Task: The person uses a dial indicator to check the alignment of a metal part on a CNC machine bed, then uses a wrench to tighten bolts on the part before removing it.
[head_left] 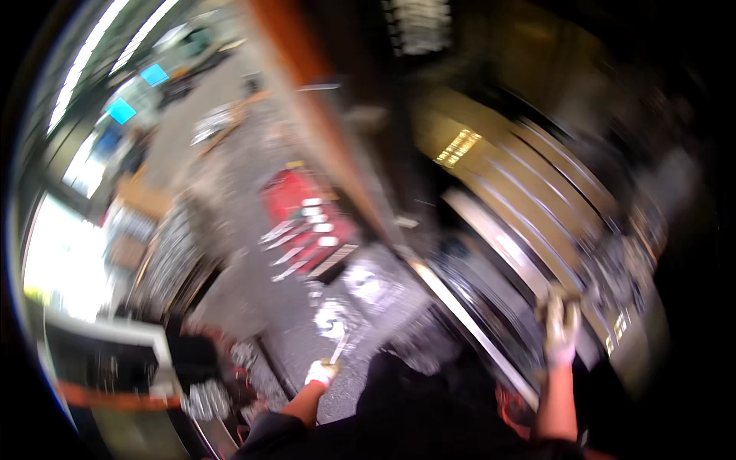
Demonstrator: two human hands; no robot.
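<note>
My left hand [322,372], in a pale work glove, is low in the middle, closed round a thin, light-coloured rod [340,349]. The rod points up and away over the grey floor; blur hides its exact kind. On the right, my gloved right hand [562,333] reaches up to the edge of a long metal rail [502,245] beside wide brown panels [521,184]. Its fingers look stretched and apart, with the tips against a brownish patch at that edge. Motion smears the contact there.
A red mat or tray [290,193] with several long tools and white pieces lies ahead on the floor. Left of it stands a stack of grey material [175,257]. An orange post [307,84] rises ahead. A long metal edge [468,322] runs close to my right side.
</note>
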